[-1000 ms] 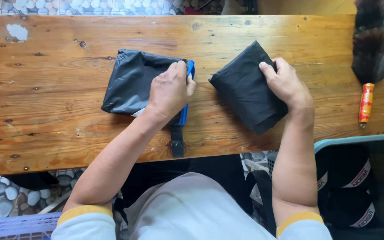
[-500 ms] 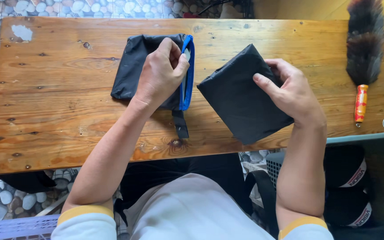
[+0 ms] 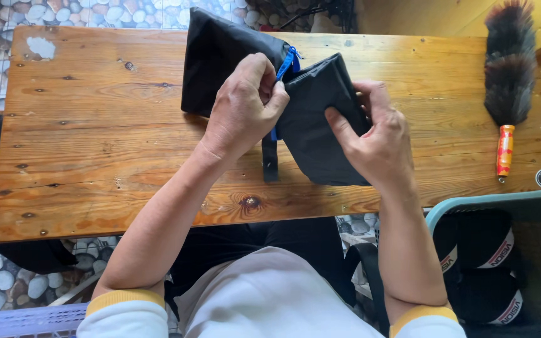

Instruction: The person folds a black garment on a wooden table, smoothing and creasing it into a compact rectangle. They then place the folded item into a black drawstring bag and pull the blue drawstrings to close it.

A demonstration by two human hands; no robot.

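Left hand (image 3: 242, 106) pinches the blue-trimmed edge of a black pouch (image 3: 217, 53) raised above the far middle of the desk (image 3: 95, 138). Right hand (image 3: 377, 134) grips a folded black cloth (image 3: 311, 125), pressed against the pouch opening. A black strap (image 3: 270, 159) hangs between both hands. A feather duster (image 3: 508, 69) lies at the desk's right edge.

My left hand (image 3: 242, 109) pinches a matt black cloth pouch (image 3: 220, 56) with a glossy blue pull tab (image 3: 289, 61); my right hand (image 3: 374, 134) grips a folded black fabric piece (image 3: 314, 125), smooth with a faint sheen. Beneath lies the wooden table (image 3: 95, 156), varnished, knotty and worn. The duster (image 3: 508, 62) looks feathery, its handle glossy plastic.
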